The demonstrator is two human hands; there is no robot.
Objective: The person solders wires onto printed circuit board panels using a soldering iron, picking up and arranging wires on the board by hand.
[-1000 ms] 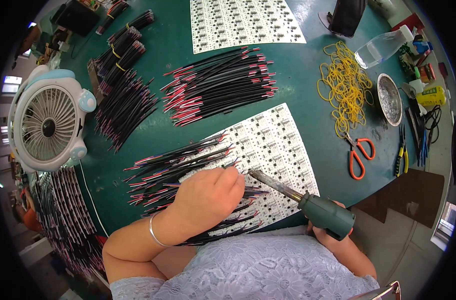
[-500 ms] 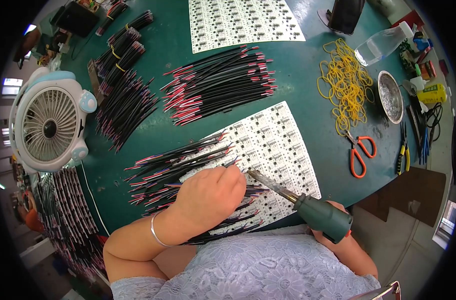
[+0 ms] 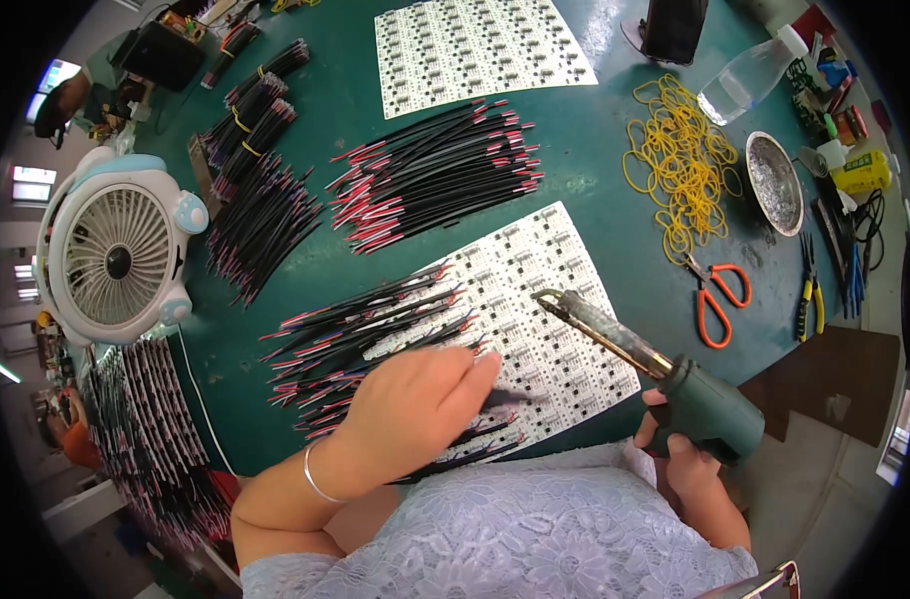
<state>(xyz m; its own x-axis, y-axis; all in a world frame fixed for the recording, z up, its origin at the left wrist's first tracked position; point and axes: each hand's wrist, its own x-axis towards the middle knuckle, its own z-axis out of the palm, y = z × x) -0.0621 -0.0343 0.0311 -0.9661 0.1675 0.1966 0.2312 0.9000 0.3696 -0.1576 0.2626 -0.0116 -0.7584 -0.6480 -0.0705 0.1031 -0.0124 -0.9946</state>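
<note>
My right hand (image 3: 680,457) grips a dark green soldering gun (image 3: 714,411) by its handle. Its bent metal tip points up and left and stays raised over the white sheet of circuit boards (image 3: 575,309). Bracelet at the wrist, my left hand (image 3: 415,399) is closed, fingers curled down, above the left part of that sheet. A blurred black-sleeved wire (image 3: 507,398) pokes out beside its fingertips; most of it is hidden under the hand. Around it, several black wires (image 3: 375,311) with red, white and blue ends lie across the boards, their right ends over the board pads.
Beyond lie a pile of black wires (image 3: 445,180) and another board sheet (image 3: 480,55). To the right are yellow rubber bands (image 3: 680,165), a metal bowl (image 3: 774,185), orange-handled cutters (image 3: 719,299), yellow-black pliers (image 3: 810,295) and a bottle (image 3: 754,78). A fan (image 3: 116,255) stands left, near wire bundles (image 3: 260,230).
The soldering gun has moved right, its tip drawing away from my left fingers. My left hand has shifted slightly down, and the wire by its fingertips has moved lower. The whole view has turned a little.
</note>
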